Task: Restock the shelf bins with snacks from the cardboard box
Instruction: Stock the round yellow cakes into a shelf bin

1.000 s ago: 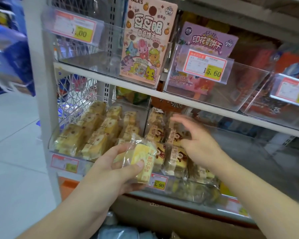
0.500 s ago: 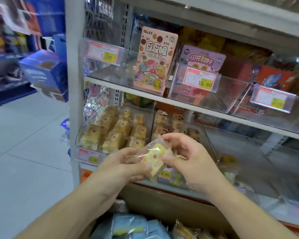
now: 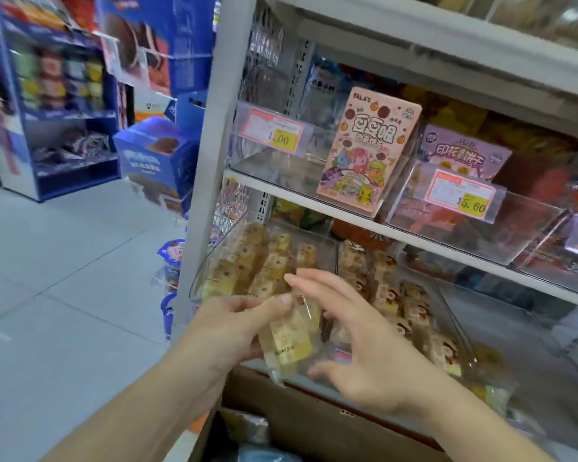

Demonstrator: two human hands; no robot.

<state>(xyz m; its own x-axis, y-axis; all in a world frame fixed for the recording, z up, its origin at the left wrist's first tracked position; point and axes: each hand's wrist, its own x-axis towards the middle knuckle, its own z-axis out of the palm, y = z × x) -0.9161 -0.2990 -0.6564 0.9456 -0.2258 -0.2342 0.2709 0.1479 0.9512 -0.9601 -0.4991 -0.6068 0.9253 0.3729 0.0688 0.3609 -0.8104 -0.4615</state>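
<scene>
One wrapped cake snack (image 3: pixel 289 341) sits in our left hand (image 3: pixel 229 328), pinched between thumb and fingers just in front of the lower shelf bins. Our right hand (image 3: pixel 357 345) is at three o'clock of the pack, fingers spread and relaxed, gripping nothing; whether its fingertips touch the wrapper, we cannot tell. At twelve o'clock of the pack lies the left bin (image 3: pixel 214 281), stocked with matching yellow cakes; the right bin (image 3: pixel 454 315), at two o'clock, holds brown-printed ones. We judge the left bin to be the target. For a clean placement, we orient the label outward, seat the pack in line with its row, and avoid crushing the wrapper. The cardboard box (image 3: pixel 314 411) waits at six o'clock.
</scene>
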